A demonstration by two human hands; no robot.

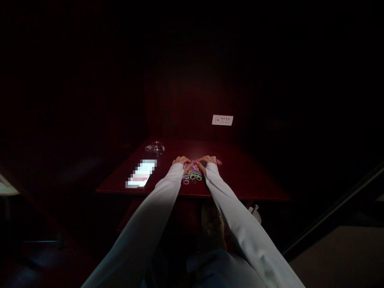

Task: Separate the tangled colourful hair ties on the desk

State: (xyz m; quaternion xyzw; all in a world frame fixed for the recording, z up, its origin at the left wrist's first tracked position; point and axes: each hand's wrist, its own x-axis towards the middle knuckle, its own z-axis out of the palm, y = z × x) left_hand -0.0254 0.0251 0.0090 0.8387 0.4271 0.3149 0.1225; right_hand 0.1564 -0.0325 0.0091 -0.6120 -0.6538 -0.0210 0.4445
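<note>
A small pile of coloured rings (193,176), green, pink and purple, lies near the front edge of the dark red table (240,180). At the pile's left side is my left hand (183,161), its thumb and forefinger brought together at the pink pieces. My right hand (207,161) faces it from the right, fingers also pinched at the pink pieces. What exactly sits between the fingertips is too small to name. More pink pieces (219,162) show just beyond my right hand.
A lit phone-like screen (141,174), blurred, lies on the table's left. Behind it stands a small clear container (156,147) with pale items beside it. A white socket panel (222,120) is on the back wall. A white object (256,215) shows below the table's right side.
</note>
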